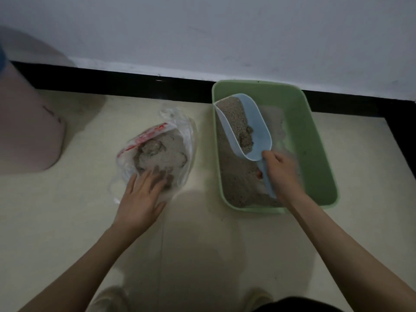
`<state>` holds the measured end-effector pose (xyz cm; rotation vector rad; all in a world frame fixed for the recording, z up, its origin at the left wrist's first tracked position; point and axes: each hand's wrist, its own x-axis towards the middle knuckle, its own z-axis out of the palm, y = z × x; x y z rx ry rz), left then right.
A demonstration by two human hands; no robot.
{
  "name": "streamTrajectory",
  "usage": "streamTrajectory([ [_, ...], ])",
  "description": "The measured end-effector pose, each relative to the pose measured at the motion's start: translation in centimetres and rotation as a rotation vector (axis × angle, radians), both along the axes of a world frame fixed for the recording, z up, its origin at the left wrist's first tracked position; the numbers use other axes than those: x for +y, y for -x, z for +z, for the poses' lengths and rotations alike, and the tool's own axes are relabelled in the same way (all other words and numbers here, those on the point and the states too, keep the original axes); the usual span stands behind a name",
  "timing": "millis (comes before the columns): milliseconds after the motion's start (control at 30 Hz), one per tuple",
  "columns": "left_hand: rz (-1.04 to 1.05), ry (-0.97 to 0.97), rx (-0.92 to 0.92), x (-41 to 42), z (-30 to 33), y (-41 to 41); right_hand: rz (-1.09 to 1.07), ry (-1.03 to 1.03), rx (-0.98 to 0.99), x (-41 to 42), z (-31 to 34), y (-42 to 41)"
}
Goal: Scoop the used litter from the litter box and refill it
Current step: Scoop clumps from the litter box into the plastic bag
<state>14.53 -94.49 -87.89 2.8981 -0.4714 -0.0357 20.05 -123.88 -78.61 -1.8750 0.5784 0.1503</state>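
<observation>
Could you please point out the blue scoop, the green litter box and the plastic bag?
blue scoop [258,129]: head view, on the bowl's right wall.
green litter box [301,131]: head view, on the bare right inner wall.
plastic bag [188,129]: head view, on its crumpled upper right edge.

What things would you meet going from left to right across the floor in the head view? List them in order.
Pink bin → plastic bag of used litter, left hand at its near edge → green litter box, where the right hand holds the blue scoop.
</observation>
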Motion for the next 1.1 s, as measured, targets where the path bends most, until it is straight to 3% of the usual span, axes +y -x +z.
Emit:
streamTrajectory([
  [100, -0.003, -0.089, 0.024, 2.7, -0.8, 1.0, 0.124, -0.022, 0.028, 2.3, 1.0, 0.3],
  [167, 0.006, -0.131, -0.061, 3.8, -0.3, 0.9, 0.221, 0.033, 0.056, 3.7, 2.0, 0.7],
  [500, -0.001, -0.086, -0.250, 5.6, 2.9, -2.5, 0.749, 0.639, 0.174, 9.9, 3.6, -1.9],
  [767, 0.078, -0.085, -0.292, 8.1, 4.5, -3.1, 0.879, 1.052, -0.023, 14.1, 6.7, -3.5],
  [1100, 0.118, -0.150, -0.213, 8.9, 4.3, -2.5, 0.991, 1.266, -0.264, 14.8, 7.2, -2.8],
])
